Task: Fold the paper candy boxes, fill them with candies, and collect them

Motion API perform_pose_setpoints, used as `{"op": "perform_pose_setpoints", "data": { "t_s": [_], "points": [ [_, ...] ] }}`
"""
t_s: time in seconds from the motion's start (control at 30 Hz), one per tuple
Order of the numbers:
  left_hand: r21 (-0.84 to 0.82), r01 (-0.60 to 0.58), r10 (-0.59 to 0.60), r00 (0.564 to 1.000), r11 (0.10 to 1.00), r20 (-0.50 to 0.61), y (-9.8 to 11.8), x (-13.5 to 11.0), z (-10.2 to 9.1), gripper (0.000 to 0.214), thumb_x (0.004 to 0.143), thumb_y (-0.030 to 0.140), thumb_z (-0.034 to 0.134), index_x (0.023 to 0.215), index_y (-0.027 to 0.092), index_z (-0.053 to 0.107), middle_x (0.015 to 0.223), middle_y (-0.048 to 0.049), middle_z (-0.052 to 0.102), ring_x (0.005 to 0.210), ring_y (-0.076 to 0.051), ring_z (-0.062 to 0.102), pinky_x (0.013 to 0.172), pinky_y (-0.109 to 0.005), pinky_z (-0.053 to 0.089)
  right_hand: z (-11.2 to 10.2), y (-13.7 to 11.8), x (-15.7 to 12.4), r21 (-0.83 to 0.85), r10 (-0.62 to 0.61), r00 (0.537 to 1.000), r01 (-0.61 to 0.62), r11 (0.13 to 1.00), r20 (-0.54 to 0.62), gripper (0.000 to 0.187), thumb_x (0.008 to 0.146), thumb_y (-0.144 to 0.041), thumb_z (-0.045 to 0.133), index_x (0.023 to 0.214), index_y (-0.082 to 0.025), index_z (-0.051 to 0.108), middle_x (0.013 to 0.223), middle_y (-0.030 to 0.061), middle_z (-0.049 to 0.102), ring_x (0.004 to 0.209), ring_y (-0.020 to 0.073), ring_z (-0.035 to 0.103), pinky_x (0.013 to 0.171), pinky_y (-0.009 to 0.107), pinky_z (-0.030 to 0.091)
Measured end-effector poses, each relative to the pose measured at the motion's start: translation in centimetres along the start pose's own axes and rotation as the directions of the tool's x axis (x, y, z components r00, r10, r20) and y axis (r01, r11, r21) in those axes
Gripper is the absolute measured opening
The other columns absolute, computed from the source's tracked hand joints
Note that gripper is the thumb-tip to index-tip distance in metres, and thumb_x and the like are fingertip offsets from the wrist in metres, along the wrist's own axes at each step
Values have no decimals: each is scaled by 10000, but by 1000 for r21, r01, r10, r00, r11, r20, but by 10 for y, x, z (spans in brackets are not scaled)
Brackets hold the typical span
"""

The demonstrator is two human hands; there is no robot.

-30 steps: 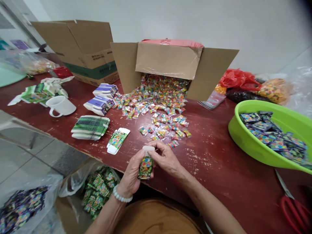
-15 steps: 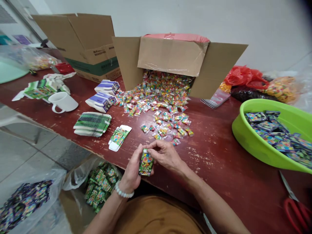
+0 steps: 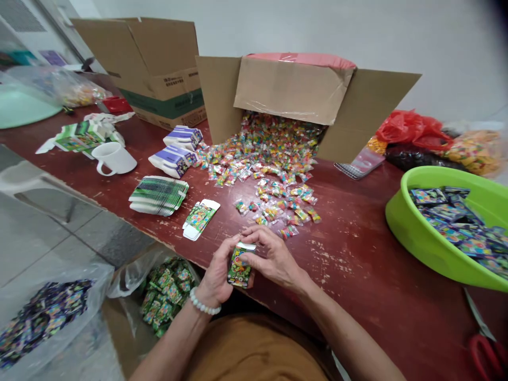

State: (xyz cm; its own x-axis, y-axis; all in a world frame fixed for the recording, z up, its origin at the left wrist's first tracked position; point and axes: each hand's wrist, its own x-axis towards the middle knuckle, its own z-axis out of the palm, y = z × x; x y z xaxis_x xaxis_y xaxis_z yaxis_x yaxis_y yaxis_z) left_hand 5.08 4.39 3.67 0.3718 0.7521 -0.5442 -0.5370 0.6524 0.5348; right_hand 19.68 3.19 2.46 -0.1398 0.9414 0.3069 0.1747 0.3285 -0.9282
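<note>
My left hand [image 3: 219, 269], with a bead bracelet at its wrist, grips a small green candy box [image 3: 239, 271] upright over the table's front edge. My right hand [image 3: 273, 256] closes on the upper part of the same box, its thumb across the printed front and its fingers curled behind the top. A white flap shows at the top end. Just beyond the hands lies a flat green carton [image 3: 201, 218], and left of it a stack of flattened green cartons [image 3: 159, 196]. Small clear packets of colourful candy [image 3: 273, 203] are spread ahead of the hands.
An open cardboard box [image 3: 288, 87] spills candy packets at the back. Purple cartons [image 3: 174, 160] and a white mug [image 3: 114, 159] stand left. At right are a green basin [image 3: 400, 222] of dark packets and red-handled scissors [image 3: 482, 338]. Filled green boxes [image 3: 169, 291] sit below the table edge.
My right thumb has moved down from the box's top onto its front, and a white flap now shows at the top. The whole view has shifted slightly.
</note>
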Motion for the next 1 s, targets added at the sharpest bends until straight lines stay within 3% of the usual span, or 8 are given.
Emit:
{"op": "perform_pose_setpoints", "data": {
  "t_s": [0.2,0.37,0.47,0.6,0.67,0.77,0.83,1.0],
  "points": [
    [170,-79,79,997,982,10,-3,-4,-2,347,797,371,655,1052,137,639,641,-18,683,458,-174,623,351,-247,477,4,2,1,186,328,944,-326,927,17,237,830,-410,679,823,-174,663,798,24,665,549,108,593,509,237,489],
    [199,-71,73,997,977,-1,-7,-5,-5,365,802,401,648,1066,150,632,613,-13,674,421,-170,610,348,-250,479,1,1,6,317,431,892,-451,834,133,311,780,-460,703,748,-167,605,611,-11,638,449,116,583,431,223,451],
    [145,-11,4,999,989,48,-4,-3,-7,355,806,374,632,1082,151,641,621,-17,677,417,-175,613,345,-254,470,-1,1,5,196,330,939,-342,919,93,281,837,-435,659,736,-176,621,680,7,651,516,124,604,489,244,482],
    [19,-14,14,1000,1000,9,2,2,-10,231,776,256,627,962,129,675,685,-22,693,496,-150,635,418,-229,495,-2,-1,-2,-45,39,997,-36,998,69,183,927,-361,578,893,-210,674,968,67,687,899,189,650,815,347,516],
    [-24,-34,33,999,999,-34,0,5,-11,156,765,209,624,884,123,675,696,-16,692,520,-131,630,450,-212,495,-2,-3,-7,-205,-29,995,49,978,95,221,867,-395,665,998,-217,653,1113,95,666,1050,233,606,923,410,467],
    [-89,-28,24,999,996,-44,-5,8,-10,101,778,215,622,828,136,662,698,-13,694,585,-149,654,543,-242,534,2,-7,-13,-456,-51,985,122,882,166,670,678,-507,803,1226,-208,561,1401,172,485,1239,333,469,1006,512,378],
    [-124,-20,16,999,992,-39,-8,9,-8,102,790,238,625,819,146,656,742,-21,711,697,-180,690,667,-283,563,7,-9,-15,-544,-52,974,167,822,219,862,640,-456,816,1369,-190,439,1467,192,400,1294,365,388,1045,548,317],
    [-71,-62,54,993,996,-107,-9,5,-6,138,851,259,582,817,158,670,873,-31,742,931,-208,694,873,-315,539,22,-5,-16,-602,-102,958,250,759,268,835,648,-203,640,1425,-110,352,1346,187,501,1216,342,414,1048,535,304]
  ]
}}
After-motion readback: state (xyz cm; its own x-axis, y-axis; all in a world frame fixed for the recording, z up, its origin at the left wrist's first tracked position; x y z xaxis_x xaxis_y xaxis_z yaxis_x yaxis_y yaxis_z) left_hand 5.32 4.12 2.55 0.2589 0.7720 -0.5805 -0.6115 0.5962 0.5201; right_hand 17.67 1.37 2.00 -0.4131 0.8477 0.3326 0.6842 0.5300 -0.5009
